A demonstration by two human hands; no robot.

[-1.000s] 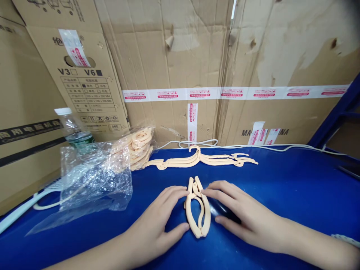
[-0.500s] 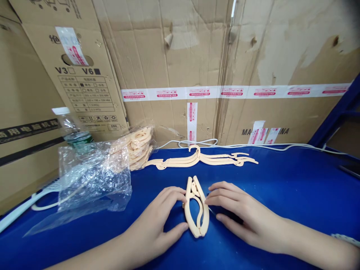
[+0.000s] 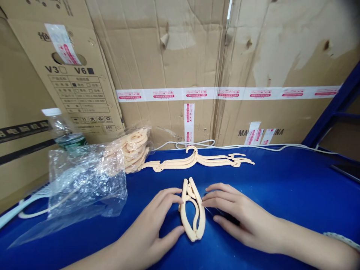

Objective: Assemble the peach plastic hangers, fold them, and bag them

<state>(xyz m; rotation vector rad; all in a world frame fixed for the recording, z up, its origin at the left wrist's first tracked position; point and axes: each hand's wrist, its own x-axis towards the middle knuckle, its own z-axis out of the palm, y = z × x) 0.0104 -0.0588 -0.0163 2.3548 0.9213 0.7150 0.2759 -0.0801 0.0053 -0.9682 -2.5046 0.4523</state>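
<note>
A cream folding clothes hanger (image 3: 200, 221) lies folded on the blue table, its two arms closed together around the curved hook. My left hand (image 3: 159, 219) is at its left side, fingertips and thumb touching the edge, with the fingers spread. On the other side, my right hand (image 3: 239, 212) rests with its fingertips against the right arm of the hanger, fingers apart. Neither hand is wrapped round it. Behind it lie unfolded cream hangers (image 3: 180, 164), stacked together with hooks toward the cardboard.
At the left, a plastic bag of folded hangers (image 3: 132, 150) lies beside crumpled clear film (image 3: 92, 191). A bottle (image 3: 66, 131) with a white cap stands behind it. White cable (image 3: 270, 147) runs along the cardboard wall (image 3: 168, 67). A dark flat object (image 3: 347, 172) sits far right.
The whole view has shifted slightly, so things appear a little farther left. My hands and the folded hanger keep nearly the same positions relative to each other.
</note>
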